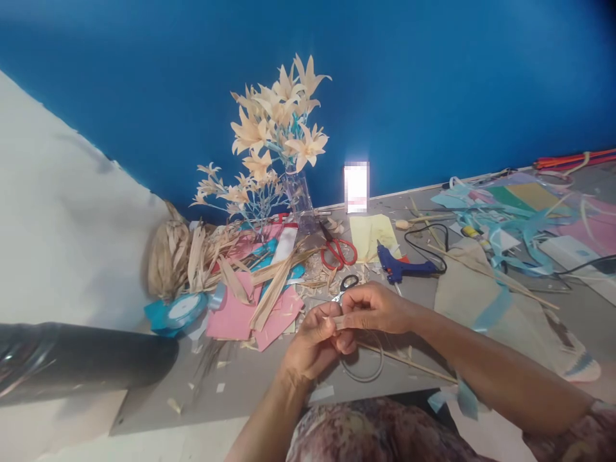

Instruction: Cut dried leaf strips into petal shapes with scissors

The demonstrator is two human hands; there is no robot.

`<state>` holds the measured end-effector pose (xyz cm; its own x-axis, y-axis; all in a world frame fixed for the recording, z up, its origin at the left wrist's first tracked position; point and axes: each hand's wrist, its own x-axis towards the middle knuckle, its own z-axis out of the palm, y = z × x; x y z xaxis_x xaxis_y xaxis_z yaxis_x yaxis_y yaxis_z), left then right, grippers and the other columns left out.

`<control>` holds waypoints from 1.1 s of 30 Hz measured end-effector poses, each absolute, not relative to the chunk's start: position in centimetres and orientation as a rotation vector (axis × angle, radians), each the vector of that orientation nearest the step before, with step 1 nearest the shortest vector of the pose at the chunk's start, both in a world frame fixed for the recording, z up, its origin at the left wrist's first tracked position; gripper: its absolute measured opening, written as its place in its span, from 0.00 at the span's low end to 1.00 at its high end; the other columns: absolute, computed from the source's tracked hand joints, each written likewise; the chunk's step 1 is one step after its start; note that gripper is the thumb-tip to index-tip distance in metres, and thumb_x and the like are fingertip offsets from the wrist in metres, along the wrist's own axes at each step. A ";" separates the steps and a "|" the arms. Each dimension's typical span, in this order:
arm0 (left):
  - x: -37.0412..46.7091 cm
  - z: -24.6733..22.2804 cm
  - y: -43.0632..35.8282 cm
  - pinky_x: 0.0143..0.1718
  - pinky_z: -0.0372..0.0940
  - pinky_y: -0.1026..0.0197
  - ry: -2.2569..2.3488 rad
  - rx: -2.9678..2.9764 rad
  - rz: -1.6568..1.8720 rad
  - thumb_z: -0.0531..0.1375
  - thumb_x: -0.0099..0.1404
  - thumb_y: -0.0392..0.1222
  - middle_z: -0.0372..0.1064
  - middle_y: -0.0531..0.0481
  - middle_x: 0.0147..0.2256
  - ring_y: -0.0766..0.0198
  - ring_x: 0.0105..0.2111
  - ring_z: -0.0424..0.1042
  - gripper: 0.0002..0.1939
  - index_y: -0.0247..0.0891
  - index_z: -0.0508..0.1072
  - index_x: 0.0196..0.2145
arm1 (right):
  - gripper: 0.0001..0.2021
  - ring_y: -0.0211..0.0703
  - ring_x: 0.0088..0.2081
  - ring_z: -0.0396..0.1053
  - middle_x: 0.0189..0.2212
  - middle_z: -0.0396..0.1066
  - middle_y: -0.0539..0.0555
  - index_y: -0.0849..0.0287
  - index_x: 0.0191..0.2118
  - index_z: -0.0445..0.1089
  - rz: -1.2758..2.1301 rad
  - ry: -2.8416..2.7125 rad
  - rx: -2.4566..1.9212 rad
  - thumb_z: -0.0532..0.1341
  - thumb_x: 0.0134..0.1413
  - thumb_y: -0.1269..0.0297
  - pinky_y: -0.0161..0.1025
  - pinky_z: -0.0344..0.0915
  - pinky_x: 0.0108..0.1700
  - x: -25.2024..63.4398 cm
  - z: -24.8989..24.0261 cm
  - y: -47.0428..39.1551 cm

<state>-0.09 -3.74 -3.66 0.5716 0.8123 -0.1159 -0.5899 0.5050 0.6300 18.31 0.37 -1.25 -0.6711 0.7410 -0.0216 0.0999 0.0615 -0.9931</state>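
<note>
My left hand [312,340] and my right hand [373,310] meet above the front of the table, fingertips pinched close together. Between them is a small pale strip [339,322], probably dried husk, mostly covered by my fingers. Just behind my hands lie black-handled scissors [350,282], partly hidden. A thin stick [409,362] and a loop of pale cord [363,377] rest on the table below my right hand. Further back are red-handled scissors [339,252] and a blue glue gun [402,264].
Pale husk flowers [279,122] stand in a clear bottle [301,202] by the blue wall. Pink sheets [231,314], dried husks [168,256] and a ribbon roll [185,311] lie left. Yellow paper [368,234] lies behind; blue ribbons [534,247] spread right. A dark cylinder [86,362] juts in from the left.
</note>
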 end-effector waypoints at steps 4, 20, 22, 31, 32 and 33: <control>-1.2 -3.3 -3.4 0.26 0.57 0.66 0.474 0.482 1.020 0.71 0.55 0.49 0.60 0.57 0.22 0.72 0.21 0.58 0.20 0.37 0.65 0.26 | 0.20 0.33 0.24 0.54 0.22 0.59 0.45 0.61 0.28 0.66 1.604 -1.762 -0.790 0.64 0.58 0.48 0.32 0.51 0.26 18.4 -1.7 0.7; 0.2 -3.7 -4.4 0.28 0.60 0.62 0.843 0.817 1.030 0.69 0.57 0.49 0.68 0.50 0.21 0.66 0.22 0.65 0.16 0.32 0.74 0.29 | 0.23 0.36 0.26 0.61 0.26 0.74 0.52 0.62 0.31 0.70 1.662 -1.979 -0.763 0.55 0.66 0.47 0.35 0.55 0.29 18.1 -1.2 0.4; 0.3 -3.6 -4.4 0.28 0.60 0.63 0.825 0.788 1.040 0.69 0.56 0.49 0.67 0.50 0.21 0.66 0.22 0.65 0.16 0.32 0.74 0.29 | 0.23 0.36 0.25 0.62 0.27 0.75 0.53 0.62 0.32 0.69 1.776 -1.878 -0.722 0.56 0.66 0.45 0.34 0.55 0.28 18.1 -1.5 0.4; 1.1 -2.8 -4.4 0.26 0.56 0.65 0.867 0.623 1.150 0.70 0.56 0.42 0.65 0.54 0.21 0.71 0.21 0.60 0.11 0.33 0.74 0.29 | 0.23 0.36 0.27 0.66 0.25 0.72 0.51 0.63 0.32 0.68 1.822 -1.658 -0.743 0.64 0.58 0.44 0.33 0.60 0.29 17.8 -2.6 0.6; 1.2 -2.7 -4.5 0.26 0.56 0.65 0.792 0.564 1.127 0.70 0.56 0.42 0.63 0.54 0.21 0.71 0.21 0.59 0.11 0.33 0.74 0.29 | 0.22 0.38 0.28 0.69 0.27 0.73 0.53 0.63 0.33 0.68 1.874 -1.625 -0.710 0.64 0.58 0.44 0.34 0.63 0.31 17.8 -2.6 0.6; 1.2 -2.6 -4.7 0.26 0.56 0.65 0.717 0.508 1.105 0.70 0.56 0.42 0.62 0.55 0.21 0.71 0.21 0.58 0.12 0.33 0.73 0.28 | 0.22 0.39 0.30 0.71 0.29 0.75 0.54 0.63 0.34 0.68 1.939 -1.588 -0.673 0.64 0.58 0.45 0.36 0.65 0.33 17.9 -2.6 0.5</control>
